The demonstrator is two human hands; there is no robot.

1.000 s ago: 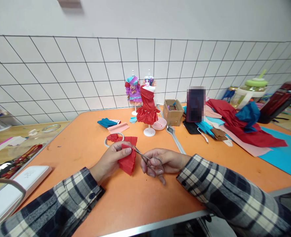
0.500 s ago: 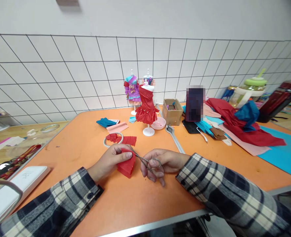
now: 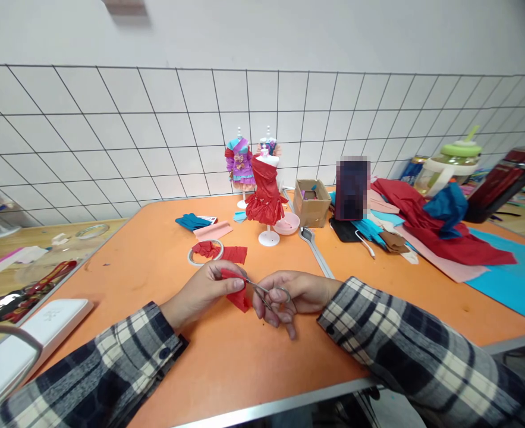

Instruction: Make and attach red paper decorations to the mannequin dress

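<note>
Scissors meeting red paper at the near middle of the table (image 3: 226, 362).
The left hand (image 3: 206, 290) is pinching the paper (image 3: 241, 302) between thumb and fingers, just above the tabletop; the right hand (image 3: 295, 294) is gripping the scissors (image 3: 266, 291) (fingers through the loops), blades touching the paper's top edge. A doll (image 3: 266, 193) in a red dress is standing far behind.

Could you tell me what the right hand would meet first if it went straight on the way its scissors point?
Most likely the red paper, which the scissors in the right hand point at; right behind it is the left hand pinching that paper. Depth is hard to judge.
</note>
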